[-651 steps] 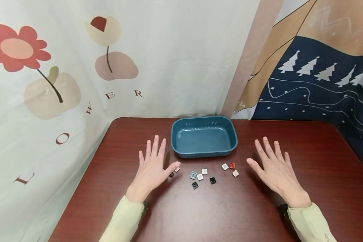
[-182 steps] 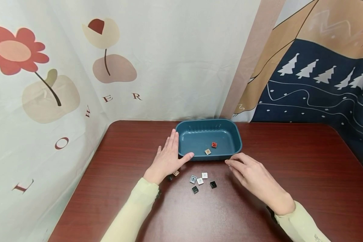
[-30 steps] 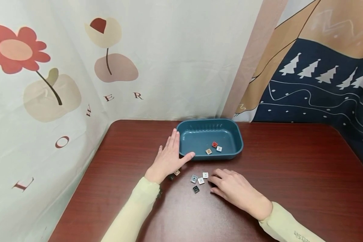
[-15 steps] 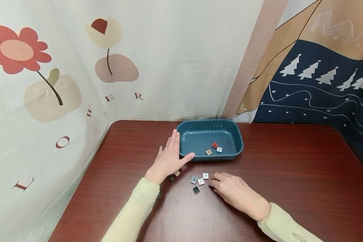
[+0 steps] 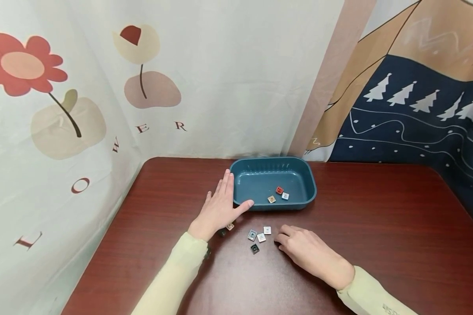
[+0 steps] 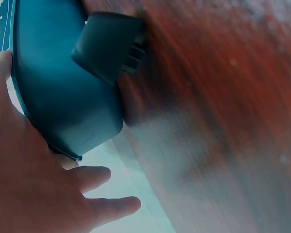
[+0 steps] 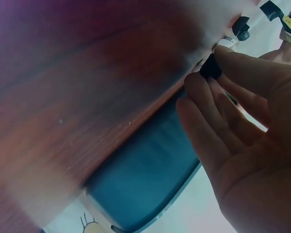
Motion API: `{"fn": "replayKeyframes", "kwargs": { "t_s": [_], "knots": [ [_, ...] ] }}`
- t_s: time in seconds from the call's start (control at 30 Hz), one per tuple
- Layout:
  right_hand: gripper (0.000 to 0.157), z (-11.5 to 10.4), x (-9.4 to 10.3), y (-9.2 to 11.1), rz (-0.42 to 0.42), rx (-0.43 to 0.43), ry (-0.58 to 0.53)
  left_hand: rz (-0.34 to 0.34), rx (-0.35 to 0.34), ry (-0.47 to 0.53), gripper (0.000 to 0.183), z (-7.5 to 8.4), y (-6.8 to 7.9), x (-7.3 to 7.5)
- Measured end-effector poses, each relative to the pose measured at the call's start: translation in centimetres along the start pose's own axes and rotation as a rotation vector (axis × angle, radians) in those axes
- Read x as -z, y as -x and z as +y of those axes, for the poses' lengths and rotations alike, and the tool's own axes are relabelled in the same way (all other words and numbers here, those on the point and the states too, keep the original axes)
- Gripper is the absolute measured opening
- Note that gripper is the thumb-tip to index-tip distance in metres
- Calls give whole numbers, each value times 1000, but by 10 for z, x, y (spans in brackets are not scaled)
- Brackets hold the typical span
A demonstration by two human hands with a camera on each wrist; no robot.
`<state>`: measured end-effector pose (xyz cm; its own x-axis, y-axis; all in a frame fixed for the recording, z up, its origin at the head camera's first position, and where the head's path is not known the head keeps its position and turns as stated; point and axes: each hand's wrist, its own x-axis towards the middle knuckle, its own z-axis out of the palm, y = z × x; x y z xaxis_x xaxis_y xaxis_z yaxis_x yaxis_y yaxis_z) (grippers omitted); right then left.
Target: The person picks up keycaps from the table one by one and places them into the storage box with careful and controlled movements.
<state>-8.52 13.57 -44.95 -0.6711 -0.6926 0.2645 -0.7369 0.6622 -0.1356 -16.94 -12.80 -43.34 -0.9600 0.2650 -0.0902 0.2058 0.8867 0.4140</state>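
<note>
My left hand (image 5: 217,211) rests with extended fingers against the left end of a blue plastic tray (image 5: 314,192), thumb over its near rim. In the right wrist view, my right hand (image 7: 247,126) pinches a black keycap (image 7: 211,67) between thumb and fingertips; the hand itself hides this keycap in the head view. Just left of the right fingertips lie a white keycap (image 5: 267,230), a second white keycap (image 5: 261,237), a grey keycap (image 5: 252,235) and a black-and-grey keycap (image 5: 254,248). Inside the tray are red (image 5: 279,190), white (image 5: 285,196) and beige (image 5: 271,199) keycaps.
Beside my left wrist lie a tan keycap (image 5: 230,226) and a dark keycap (image 5: 222,233), partly covered by the hand. A dark keycap (image 6: 109,46) looms close in the left wrist view. The tray stands at the table's (image 5: 378,210) back edge, before a printed curtain (image 5: 228,87).
Since the oldest frame, red, beige and white keycaps have gone from the table into the tray, and the left hand has come against it. Over the last second the right hand has barely moved.
</note>
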Motion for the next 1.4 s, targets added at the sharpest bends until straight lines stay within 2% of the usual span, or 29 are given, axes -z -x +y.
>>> {"fn": "replayKeyframes", "kwargs": {
  "t_s": [0.2, 0.63, 0.97, 1.4],
  "knots": [
    [13, 1, 4, 0, -3, -27, -27, 6, 3, 1, 110, -1, 2, 0],
    [19, 12, 17, 0, 128, -37, -77, 3, -7, -1, 111, 0, 0, 0],
    [25, 22, 33, -5, 211, -96, -74, -3, -1, -4, 111, -1, 0, -1],
    [27, 34, 39, -11, 274, -156, -111, 11, -8, 10, 111, -1, 0, -2]
  ]
}}
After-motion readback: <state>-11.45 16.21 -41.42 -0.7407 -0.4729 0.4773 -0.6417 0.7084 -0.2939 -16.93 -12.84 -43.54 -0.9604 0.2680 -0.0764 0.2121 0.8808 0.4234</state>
